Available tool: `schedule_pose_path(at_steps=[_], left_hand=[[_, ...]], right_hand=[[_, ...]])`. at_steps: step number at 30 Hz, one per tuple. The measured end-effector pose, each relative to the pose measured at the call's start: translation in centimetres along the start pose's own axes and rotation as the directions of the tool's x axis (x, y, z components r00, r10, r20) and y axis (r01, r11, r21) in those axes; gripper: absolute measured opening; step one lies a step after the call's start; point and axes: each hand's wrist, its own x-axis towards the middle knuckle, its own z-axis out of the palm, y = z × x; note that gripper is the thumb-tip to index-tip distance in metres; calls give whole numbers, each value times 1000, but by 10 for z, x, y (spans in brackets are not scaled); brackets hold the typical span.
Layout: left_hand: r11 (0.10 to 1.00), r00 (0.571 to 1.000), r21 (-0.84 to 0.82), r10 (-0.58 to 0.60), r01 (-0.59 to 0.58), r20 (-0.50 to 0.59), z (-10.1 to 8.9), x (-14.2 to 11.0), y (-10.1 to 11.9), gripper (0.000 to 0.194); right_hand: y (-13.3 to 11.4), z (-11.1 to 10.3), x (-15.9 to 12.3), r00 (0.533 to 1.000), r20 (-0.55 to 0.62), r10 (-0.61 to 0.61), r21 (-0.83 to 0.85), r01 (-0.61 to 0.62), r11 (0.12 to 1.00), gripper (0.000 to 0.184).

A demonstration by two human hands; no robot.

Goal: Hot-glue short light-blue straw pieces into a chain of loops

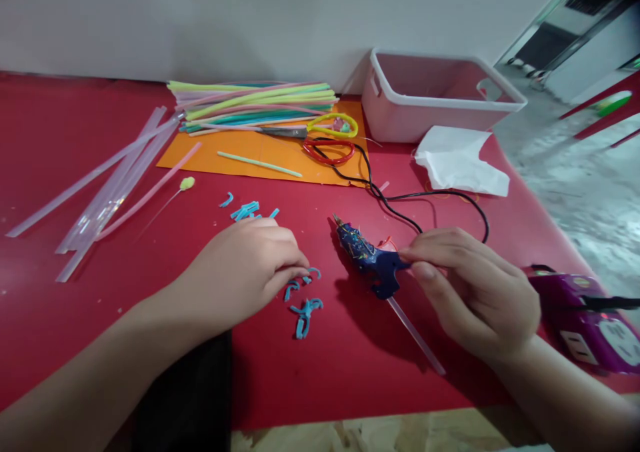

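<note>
My right hand [475,289] pinches the handle end of a dark blue glue gun [367,255], whose nozzle points up and to the left. A clear glue stick [416,335] sticks out of its back. My left hand [250,272] is closed low over the table, thumb and fingers pinched at a small curled blue pipe cleaner piece [314,273]. Just below those fingertips lie another bent blue piece [291,289] and a joined blue cluster [306,315]. Short cut blue pieces [245,211] lie beyond the left hand, partly hidden by it.
Bundled pipe cleaners [250,105] and scissors [295,133] lie on an orange sheet [200,162]. Spare glue sticks [117,185] are at left. A white bin [425,115], white cloth [460,162], black cord [435,193] and purple power strip [585,292] occupy the right side.
</note>
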Motion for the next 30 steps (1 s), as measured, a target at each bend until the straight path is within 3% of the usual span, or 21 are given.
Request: schedule_pose_path(at_steps=[6, 10, 14, 18, 22, 30], left_hand=[[997, 1000, 71, -22, 22, -5, -3, -5, -5, 26], [990, 986, 54, -120, 127, -117, -16, -9, -14, 38], [978, 969, 102, -160, 181, -189, -29, -12, -27, 30], [948, 960, 164, -258, 273, -108, -31, -11, -30, 13], [930, 956, 227, -294, 288, -7, -23, -4, -22, 16], [873, 938, 359, -344, 332, -29, -13, 3, -13, 14]], right_hand=[[31, -1, 3, 963, 190, 192, -238, -144, 961, 32], [36, -3, 1, 955, 236, 179, -216, -128, 968, 37], [33, -4, 3, 942, 303, 142, -188, -87, 978, 37], [35, -3, 3, 932, 346, 111, -175, -52, 983, 39], [38, 0, 1, 913, 382, 141, -210, -63, 976, 45], [37, 3, 3, 914, 377, 147, -210, -70, 975, 44]])
